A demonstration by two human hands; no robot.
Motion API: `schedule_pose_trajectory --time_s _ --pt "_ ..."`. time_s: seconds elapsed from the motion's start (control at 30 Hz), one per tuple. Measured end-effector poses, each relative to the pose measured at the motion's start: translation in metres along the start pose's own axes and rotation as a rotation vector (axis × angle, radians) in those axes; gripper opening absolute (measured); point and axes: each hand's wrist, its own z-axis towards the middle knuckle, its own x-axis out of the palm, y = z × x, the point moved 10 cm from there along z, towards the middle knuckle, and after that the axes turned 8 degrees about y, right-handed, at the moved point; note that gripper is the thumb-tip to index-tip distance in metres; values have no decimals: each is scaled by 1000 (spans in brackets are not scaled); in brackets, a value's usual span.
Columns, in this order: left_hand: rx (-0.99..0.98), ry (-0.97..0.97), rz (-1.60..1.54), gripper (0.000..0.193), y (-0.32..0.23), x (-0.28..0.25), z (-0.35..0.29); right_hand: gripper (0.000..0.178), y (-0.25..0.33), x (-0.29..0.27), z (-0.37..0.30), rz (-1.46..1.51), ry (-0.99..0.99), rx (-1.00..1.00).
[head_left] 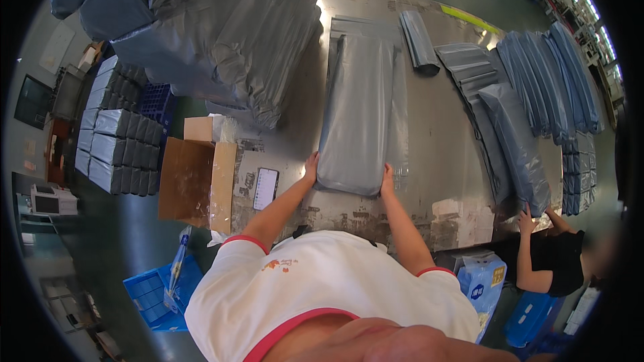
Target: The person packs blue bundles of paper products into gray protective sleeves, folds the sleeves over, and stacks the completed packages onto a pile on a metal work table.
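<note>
In the head view, a long grey plastic bundle (357, 114) is lying lengthwise on the worktable (443, 127), straight in front of the person. Thin plastic sheets (401, 107) are showing from under it along its far end and right side. The left hand (311, 166) is touching the near left corner of the bundle, and the right hand (387, 179) is touching the near right corner.

For handling this well, both hands should be working evenly, pressing the two edges with equal force so that the near end is staying square and the film is not creasing. Because the plastic is looking slick, the top pack could be sliding over the loose sheets below; a light, matched push would likely be serving better than a hard one-sided pull.

Both forearms are reaching forward from the lower edge, slightly spread, with the elbows bending outward. The hands are facing each other across the bundle's width, fingers pointing away from the body. The fingers are lying close along the edges; whether they are pinching the plastic or only steadying it, I cannot tell. A phone (265, 189) is lying near the left forearm, beside an open cardboard box (188, 181).
</note>
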Motion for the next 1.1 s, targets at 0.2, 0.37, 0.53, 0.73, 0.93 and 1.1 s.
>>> schedule_pose_trajectory --time_s 0.2,0.37,0.53,0.73,0.93,1.1 --pt "-680 635 -752 55 -92 50 -51 54 35 35 -27 561 353 319" --pt "-471 566 -653 48 -170 17 -37 66 116 64 -35 446 484 195" --pt "-265 484 -601 52 -185 -26 -6 54 146 94 -23 458 418 114" --pt "-407 93 -498 61 -167 -99 42 78 143 163 65 88 481 127" --pt "-129 14 16 63 -97 -131 15 67 96 148 119 -260 413 -4" --pt "-498 138 -210 56 -35 -91 -48 46 112 -58 102 -1052 -751 -204"
